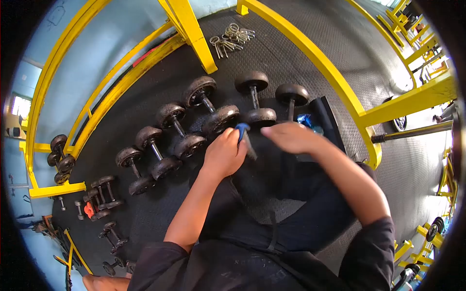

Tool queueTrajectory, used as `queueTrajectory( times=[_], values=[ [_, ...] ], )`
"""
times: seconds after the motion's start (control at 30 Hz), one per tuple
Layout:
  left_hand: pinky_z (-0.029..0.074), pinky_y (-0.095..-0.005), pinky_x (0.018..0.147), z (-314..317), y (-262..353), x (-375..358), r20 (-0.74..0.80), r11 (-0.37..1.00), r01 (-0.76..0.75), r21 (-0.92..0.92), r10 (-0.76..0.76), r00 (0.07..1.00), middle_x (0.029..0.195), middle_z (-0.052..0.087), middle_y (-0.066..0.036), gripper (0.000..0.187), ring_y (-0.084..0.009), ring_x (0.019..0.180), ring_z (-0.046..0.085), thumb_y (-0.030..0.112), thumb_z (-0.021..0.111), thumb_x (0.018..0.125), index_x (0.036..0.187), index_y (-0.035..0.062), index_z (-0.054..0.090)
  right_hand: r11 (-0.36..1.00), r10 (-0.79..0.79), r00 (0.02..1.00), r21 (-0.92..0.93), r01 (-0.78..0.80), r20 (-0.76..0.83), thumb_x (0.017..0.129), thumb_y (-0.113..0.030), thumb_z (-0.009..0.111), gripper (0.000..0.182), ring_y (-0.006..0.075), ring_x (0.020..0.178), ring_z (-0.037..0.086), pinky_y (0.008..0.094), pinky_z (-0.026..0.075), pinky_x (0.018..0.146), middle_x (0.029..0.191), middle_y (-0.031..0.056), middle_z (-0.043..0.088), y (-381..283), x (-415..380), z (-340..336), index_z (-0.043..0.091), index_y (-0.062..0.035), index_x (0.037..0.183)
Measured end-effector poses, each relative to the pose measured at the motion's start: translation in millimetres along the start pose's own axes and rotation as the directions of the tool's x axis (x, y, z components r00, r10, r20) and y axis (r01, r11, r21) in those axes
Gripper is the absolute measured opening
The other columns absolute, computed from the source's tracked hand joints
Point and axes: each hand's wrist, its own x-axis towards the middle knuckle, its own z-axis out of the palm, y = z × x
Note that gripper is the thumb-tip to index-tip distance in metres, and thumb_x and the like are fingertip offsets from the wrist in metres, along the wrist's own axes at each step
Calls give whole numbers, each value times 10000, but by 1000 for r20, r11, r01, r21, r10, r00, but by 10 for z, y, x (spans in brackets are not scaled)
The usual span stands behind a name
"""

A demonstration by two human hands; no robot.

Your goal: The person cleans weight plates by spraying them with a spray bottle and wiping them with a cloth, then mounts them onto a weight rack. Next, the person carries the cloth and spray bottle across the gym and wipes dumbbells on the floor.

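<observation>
My left hand (224,154) is closed around a small blue-and-grey item (242,128). Its blue part sticks up past the fingers and a grey, blurred part hangs below; I cannot make out its kind. To the right, my right hand (290,137) is held palm down with its fingers stretched out, slightly smeared, and nothing shows in it. Just beyond the hands lie black dumbbells with round heads, among them a tilted one (222,118), one in the middle (261,116) and one at the right (291,93). A shiny blue packet (304,120) sits beyond my right wrist.
More dumbbells (177,127) line the rubber floor (160,213) to the left, with smaller ones (113,234) farther down. Metal collar clips (233,36) lie at the back. Yellow rack frames (310,46) stand around, and a bar (412,132) juts in from the right.
</observation>
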Motion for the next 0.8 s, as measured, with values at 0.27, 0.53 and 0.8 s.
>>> queueTrajectory(
  times=[0.27, 0.53, 0.8],
  values=[
    [506, -383, 955, 302, -1013, 187, 141, 944, -46, -326, 97, 985, 1303, 622, -181, 352, -323, 1142, 637, 155, 522, 995, 1290, -11, 620, -158, 277, 946, 963, 219, -170, 1029, -265, 511, 303, 133, 948, 591, 331, 482, 878, 1038, 18, 640, 353, 1993, 2561, 614, -59, 1226],
    [436, -387, 1058, 775, -2159, 1169, -121, 673, 98, -733, -271, 955, 1231, 660, -162, 366, -252, 1193, 596, 199, 408, 1058, 1217, -27, 649, 697, 414, 534, 634, 335, -738, 1029, -248, 468, 458, 423, 1420, 384, 502, 284, 1171, 1505, 242, 441, -714, 2656, 2644, 472, -28, 1431],
    [461, -361, 1004, 874, -2284, 1219, 28, 745, 185, -641, -218, 976, 1164, 687, -182, 489, -260, 1117, 630, 329, 398, 1072, 1205, -69, 649, -426, 769, 562, 410, 806, -305, 1066, -399, 406, 498, 254, 1258, 540, 407, 441, 1073, 1386, 110, 544, -409, 3560, 3301, 469, -45, 1410]
  ],
)
